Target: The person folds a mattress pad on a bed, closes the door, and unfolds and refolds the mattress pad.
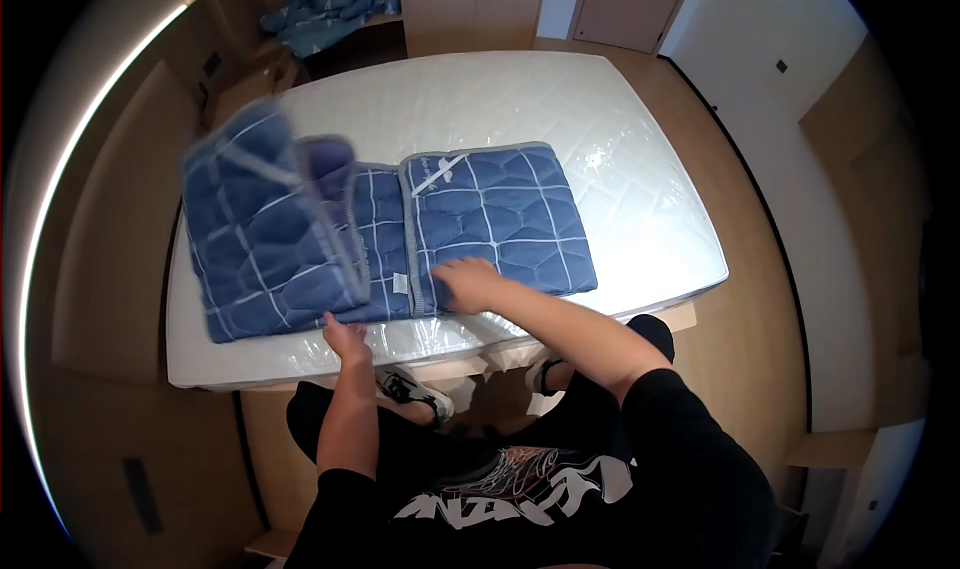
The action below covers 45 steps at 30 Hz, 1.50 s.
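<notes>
A blue quilted mattress pad (500, 209) with white check lines and grey edging lies folded on the bed. Its left section (255, 239) stands partly raised and is blurred along the top, with a purplish underside showing beside it. My left hand (347, 339) is at the lower edge of that section, fingers apart, one fingertip at the edging. On the lower left part of the right folded section rests my right hand (470, 284), its fingers slightly bent and spread over the fabric. A white elastic strap (438, 176) crosses that section's upper left corner.
Under the pad is a white mattress (640, 179) in shiny clear plastic. Rumpled blue bedding (335, 14) lies on a shelf at the back left. My shoes (415, 394) are on the floor by the bed's near edge. A door (630, 9) stands at the back.
</notes>
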### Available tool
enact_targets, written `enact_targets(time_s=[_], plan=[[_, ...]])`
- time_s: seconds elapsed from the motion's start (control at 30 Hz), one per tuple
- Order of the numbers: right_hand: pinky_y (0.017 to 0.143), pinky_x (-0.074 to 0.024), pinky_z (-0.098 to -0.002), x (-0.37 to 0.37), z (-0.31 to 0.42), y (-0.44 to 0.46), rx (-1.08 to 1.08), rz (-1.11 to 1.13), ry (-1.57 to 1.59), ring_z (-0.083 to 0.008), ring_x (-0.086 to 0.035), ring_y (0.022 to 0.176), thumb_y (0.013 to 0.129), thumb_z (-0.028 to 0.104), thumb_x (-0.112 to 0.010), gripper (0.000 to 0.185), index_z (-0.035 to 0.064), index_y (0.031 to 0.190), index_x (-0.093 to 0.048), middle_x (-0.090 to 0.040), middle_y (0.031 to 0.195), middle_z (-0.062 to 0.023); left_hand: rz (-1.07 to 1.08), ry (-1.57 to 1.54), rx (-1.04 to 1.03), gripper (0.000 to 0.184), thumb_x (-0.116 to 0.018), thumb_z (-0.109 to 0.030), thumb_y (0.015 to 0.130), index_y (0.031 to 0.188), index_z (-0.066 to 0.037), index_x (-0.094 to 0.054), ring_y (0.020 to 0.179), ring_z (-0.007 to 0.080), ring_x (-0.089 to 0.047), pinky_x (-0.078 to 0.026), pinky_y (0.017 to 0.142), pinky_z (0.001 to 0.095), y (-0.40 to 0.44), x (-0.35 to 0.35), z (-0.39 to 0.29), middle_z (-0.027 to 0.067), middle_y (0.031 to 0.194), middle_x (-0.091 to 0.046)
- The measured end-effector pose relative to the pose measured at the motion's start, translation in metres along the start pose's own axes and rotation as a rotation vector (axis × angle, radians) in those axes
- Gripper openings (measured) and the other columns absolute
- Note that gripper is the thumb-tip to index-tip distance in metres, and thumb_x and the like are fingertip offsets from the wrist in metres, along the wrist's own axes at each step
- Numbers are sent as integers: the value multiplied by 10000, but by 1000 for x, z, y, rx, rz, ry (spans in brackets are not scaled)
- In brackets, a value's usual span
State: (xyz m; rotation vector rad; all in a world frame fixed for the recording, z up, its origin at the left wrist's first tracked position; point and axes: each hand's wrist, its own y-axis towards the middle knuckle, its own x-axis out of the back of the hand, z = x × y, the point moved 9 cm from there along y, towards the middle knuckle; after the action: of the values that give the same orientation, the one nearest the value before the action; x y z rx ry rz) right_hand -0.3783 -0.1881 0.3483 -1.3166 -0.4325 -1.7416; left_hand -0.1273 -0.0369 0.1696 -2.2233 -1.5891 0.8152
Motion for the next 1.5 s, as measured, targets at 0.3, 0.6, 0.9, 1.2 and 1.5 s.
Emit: enact_targets(time_s=[0.3, 0.6, 0.9, 1.2, 1.5], plan=[[917, -371, -460, -73, -81, -31, -164, -260, -263, -288, -470, 1151, 800, 133, -537, 453, 160, 1250, -494, -478, 1287, -83, -604, 1269, -907, 937, -861, -412, 546, 1265, -27, -401, 1208, 371, -383, -342, 976, 480, -44, -24, -118, 188, 1272, -416], [646, -512, -415, 33, -313, -2, -145, 395, -290, -282, -648, 766, 853, 182, -509, 176, 49, 919, -606, -659, 924, -173, 130, 1930, -950, 237, -480, -187, 837, 983, -51, -606, 870, 387, -625, -495, 761, 494, 114, -43, -243, 198, 929, -653], [429, -402, -420, 65, -586, -474, -1434, -902, 851, -274, -550, 562, 913, 485, -439, 492, 17, 982, -573, -616, 809, -143, 13, 1580, -1491, 454, -700, -288, 730, 1067, -14, -566, 1039, 377, -541, -419, 888, 467, 49, -5, -318, 205, 1123, -574], [713, -499, -354, -31, -350, -325, -1071, -415, 1055, -231, -605, 822, 882, 278, -553, 347, 27, 1122, -557, -617, 1002, -130, 638, 2194, -1056, 300, -533, -164, 827, 1116, -187, -610, 930, 267, -652, -501, 774, 409, 48, -128, -79, 121, 989, -669], [692, -479, -280, 40, -252, -263, -773, -332, 822, -170, -584, 767, 878, 205, -575, 253, 5, 1033, -580, -605, 913, -73, 688, 1914, -1340, 343, -627, -100, 686, 1027, -120, -664, 847, 349, -609, -484, 789, 445, -53, -22, -303, 128, 832, -636]])
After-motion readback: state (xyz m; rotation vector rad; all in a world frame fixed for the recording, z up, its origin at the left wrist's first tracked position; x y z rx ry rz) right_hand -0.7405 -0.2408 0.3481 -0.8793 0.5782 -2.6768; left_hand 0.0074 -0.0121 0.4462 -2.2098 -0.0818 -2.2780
